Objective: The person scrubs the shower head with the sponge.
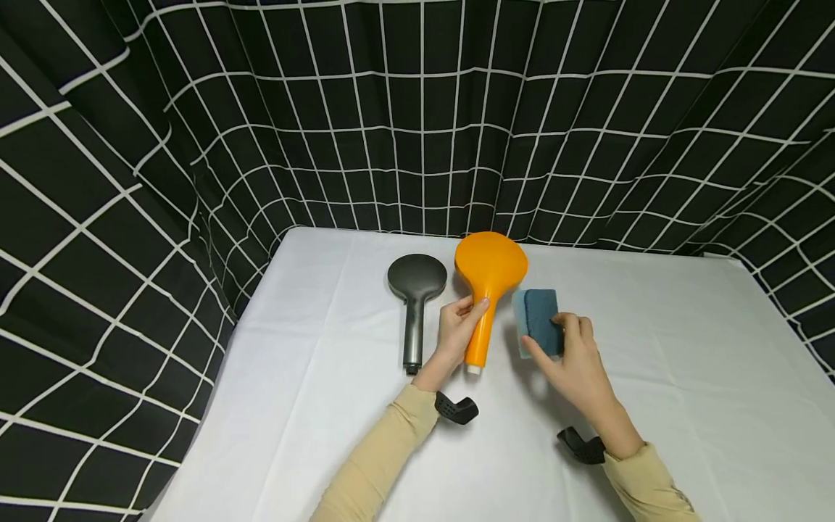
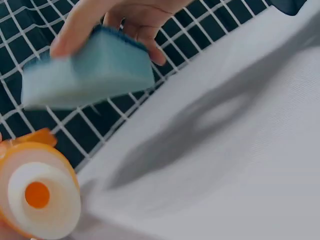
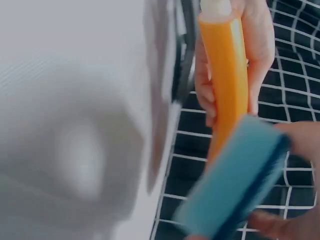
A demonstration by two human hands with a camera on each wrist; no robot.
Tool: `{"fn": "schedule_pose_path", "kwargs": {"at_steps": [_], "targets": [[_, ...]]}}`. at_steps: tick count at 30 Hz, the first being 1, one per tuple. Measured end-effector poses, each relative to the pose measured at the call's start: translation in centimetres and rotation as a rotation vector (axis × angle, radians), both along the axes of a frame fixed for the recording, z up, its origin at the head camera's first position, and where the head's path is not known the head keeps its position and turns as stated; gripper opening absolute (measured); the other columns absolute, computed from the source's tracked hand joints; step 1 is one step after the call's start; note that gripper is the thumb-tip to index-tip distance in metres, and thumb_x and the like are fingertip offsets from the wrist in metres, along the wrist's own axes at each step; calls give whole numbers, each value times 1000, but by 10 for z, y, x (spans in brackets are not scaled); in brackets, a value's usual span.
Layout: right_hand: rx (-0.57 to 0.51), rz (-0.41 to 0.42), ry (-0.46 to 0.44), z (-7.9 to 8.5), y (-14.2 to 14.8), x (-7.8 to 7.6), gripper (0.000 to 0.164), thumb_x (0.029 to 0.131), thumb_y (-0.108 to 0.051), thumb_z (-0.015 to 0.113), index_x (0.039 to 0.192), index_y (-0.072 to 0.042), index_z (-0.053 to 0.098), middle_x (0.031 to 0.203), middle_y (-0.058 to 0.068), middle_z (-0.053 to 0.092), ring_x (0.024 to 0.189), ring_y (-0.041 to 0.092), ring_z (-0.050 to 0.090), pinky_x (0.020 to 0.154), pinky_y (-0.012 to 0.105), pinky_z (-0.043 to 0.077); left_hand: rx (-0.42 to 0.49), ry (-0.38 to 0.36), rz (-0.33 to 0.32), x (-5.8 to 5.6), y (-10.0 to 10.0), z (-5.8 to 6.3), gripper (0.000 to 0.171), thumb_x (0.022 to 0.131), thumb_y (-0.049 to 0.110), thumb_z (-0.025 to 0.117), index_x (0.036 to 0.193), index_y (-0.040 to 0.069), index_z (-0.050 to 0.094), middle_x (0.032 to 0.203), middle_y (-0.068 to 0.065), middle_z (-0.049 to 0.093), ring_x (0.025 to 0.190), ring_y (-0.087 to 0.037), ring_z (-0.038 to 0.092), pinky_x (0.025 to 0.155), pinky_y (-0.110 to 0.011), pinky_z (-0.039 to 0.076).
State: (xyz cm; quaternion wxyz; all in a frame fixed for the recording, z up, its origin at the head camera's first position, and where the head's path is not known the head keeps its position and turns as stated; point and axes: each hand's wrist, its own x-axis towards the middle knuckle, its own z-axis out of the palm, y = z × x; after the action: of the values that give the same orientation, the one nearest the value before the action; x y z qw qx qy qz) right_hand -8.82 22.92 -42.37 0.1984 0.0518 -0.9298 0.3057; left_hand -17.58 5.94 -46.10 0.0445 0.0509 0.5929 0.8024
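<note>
My left hand (image 1: 456, 332) grips an orange shower head (image 1: 491, 262) by its handle, the round head pointing away from me. The white end of that handle faces the camera in the left wrist view. To its right, my right hand (image 1: 577, 360) pinches a two-layer sponge (image 1: 543, 322), dark blue on one side and pale blue on the other, between thumb and fingers. The sponge is held up off the table, beside the orange handle. In the right wrist view the sponge (image 3: 232, 180) overlaps the lower part of the handle (image 3: 225, 70).
A dark grey shower head (image 1: 417, 274) lies on the white cloth-covered table (image 1: 313, 406), left of my left hand. Black curtain (image 1: 417, 109) with a white grid stands behind the table and along both sides. Each wrist wears a black camera mount (image 1: 457, 409).
</note>
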Motion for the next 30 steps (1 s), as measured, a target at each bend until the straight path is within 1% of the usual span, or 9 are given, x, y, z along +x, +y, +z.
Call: {"fn": "schedule_pose_path", "kwargs": {"at_steps": [2, 4, 10, 14, 17, 21, 25, 27, 30], "targets": [[44, -40, -70, -6, -2, 0, 57, 81, -32, 70, 111, 8, 43, 100, 31, 41, 73, 38, 54, 64, 50, 50, -23, -28, 36, 0, 5, -8, 35, 89, 15, 63, 114, -10, 60, 96, -20, 65, 73, -12, 61, 65, -26, 53], [88, -61, -86, -11, -5, -1, 58, 80, -34, 71, 107, 9, 44, 94, 31, 41, 65, 38, 53, 60, 51, 50, -51, -53, 56, 1, 8, -13, 36, 89, 19, 64, 112, -9, 62, 94, -18, 65, 72, -13, 61, 65, -27, 53], [211, -97, -10, -23, -11, -6, 57, 75, -31, 75, 96, 12, 45, 77, 28, 41, 53, 34, 49, 46, 47, 47, -136, -98, 116, -1, 17, -24, 34, 88, 23, 65, 104, -7, 66, 85, -11, 66, 67, -11, 59, 62, -27, 52], [233, -120, -28, -25, -12, -7, 59, 74, -32, 75, 95, 15, 46, 74, 27, 41, 51, 35, 49, 43, 47, 46, -175, -107, 152, -3, 23, -25, 32, 87, 22, 66, 101, -7, 67, 81, -9, 66, 65, -10, 59, 61, -25, 52], [246, -135, -62, -27, -13, -7, 61, 73, -34, 75, 96, 16, 47, 74, 28, 41, 54, 38, 50, 43, 48, 46, -203, -113, 148, -2, 24, -22, 34, 87, 23, 67, 104, -7, 66, 84, -10, 66, 68, -12, 60, 63, -27, 53], [280, -147, -89, -28, -15, -7, 62, 72, -36, 76, 94, 13, 46, 74, 27, 40, 56, 40, 50, 42, 48, 45, -269, -80, 147, -1, 22, -18, 37, 85, 22, 68, 104, -9, 66, 87, -14, 68, 71, -18, 64, 64, -28, 54], [306, -154, -94, -29, -17, -7, 62, 72, -39, 76, 91, 10, 43, 73, 26, 38, 57, 40, 50, 41, 48, 44, -384, -33, 169, -1, 18, -17, 39, 82, 25, 71, 101, -10, 67, 90, -18, 68, 74, -20, 66, 65, -25, 54], [311, -157, -97, -29, -18, -7, 62, 72, -40, 76, 90, 9, 42, 73, 26, 38, 57, 41, 50, 40, 48, 44, -451, -9, 175, -1, 16, -17, 37, 82, 25, 71, 94, -9, 68, 85, -17, 68, 70, -18, 66, 62, -23, 53], [319, -161, -101, -29, -18, -6, 62, 72, -41, 76, 89, 7, 41, 73, 25, 38, 57, 41, 50, 38, 47, 44, -539, 34, 157, -2, 14, -17, 33, 84, 25, 69, 80, -8, 67, 69, -11, 65, 57, -12, 60, 52, -19, 48]]}}
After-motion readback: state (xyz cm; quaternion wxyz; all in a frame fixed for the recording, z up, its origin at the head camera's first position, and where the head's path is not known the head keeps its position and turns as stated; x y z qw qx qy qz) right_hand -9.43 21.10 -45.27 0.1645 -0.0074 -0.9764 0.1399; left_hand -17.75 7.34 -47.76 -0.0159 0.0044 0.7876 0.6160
